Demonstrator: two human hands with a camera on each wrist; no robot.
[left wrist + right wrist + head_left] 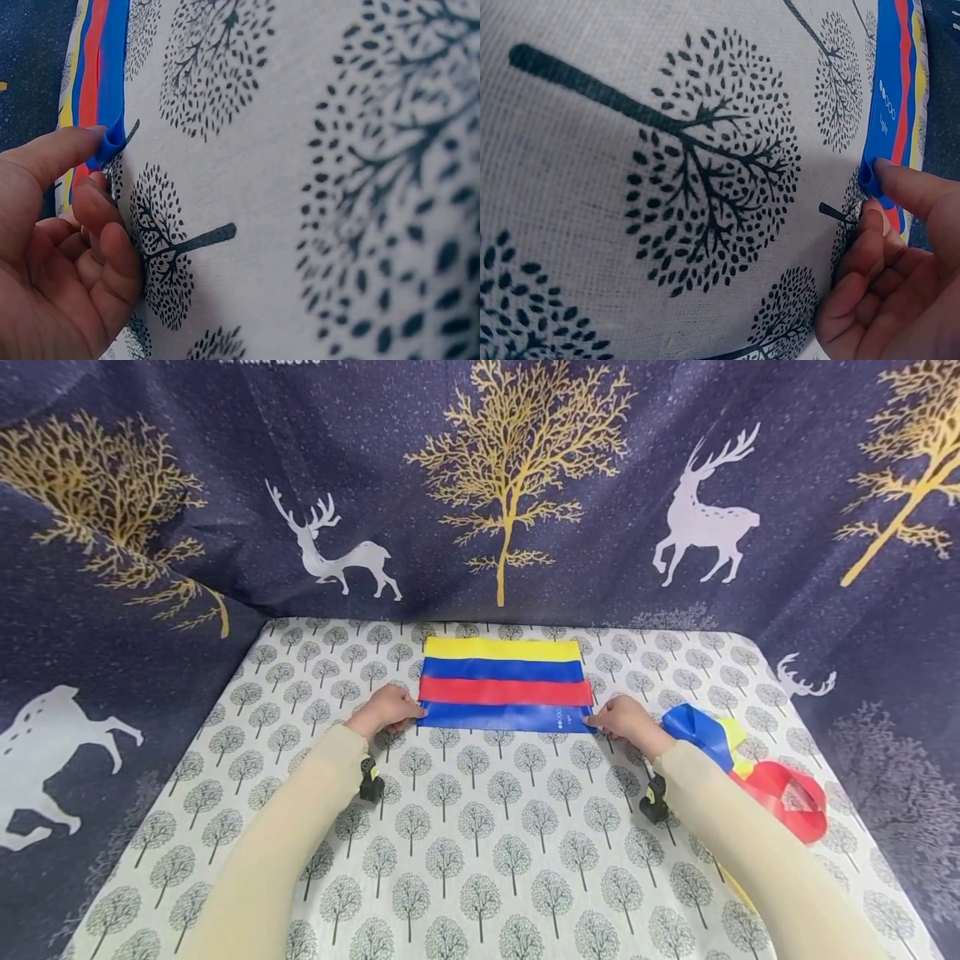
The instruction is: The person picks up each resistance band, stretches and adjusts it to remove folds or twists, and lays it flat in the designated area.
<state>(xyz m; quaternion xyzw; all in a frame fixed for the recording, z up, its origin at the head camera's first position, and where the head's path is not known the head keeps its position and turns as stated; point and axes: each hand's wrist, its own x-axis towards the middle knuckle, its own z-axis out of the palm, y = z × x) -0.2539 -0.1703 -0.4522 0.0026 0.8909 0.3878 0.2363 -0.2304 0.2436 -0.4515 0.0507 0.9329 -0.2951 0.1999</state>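
Flat stretchy bands lie in stripes at the back of the table: a yellow band [502, 649], a blue stripe [502, 670] and a red band [504, 692]. Nearest me is a blue band [487, 717] with small white print reading "Light" at its right end. My left hand [392, 707] pinches the near left corner of this blue band, where it folds up between thumb and finger [112, 139]. The right hand [621, 717] pinches its near right corner, also slightly curled [870, 174]. Whether both blue stripes are one piece, I cannot tell.
Right of my right hand lies a loose heap with a blue loop [697, 735], a yellow piece [735, 739] and a red loop [787, 800]. A thin yellow edge [738, 887] shows beside the right sleeve. A dark deer-print cloth [450, 552] hangs behind the tree-print table [480, 827].
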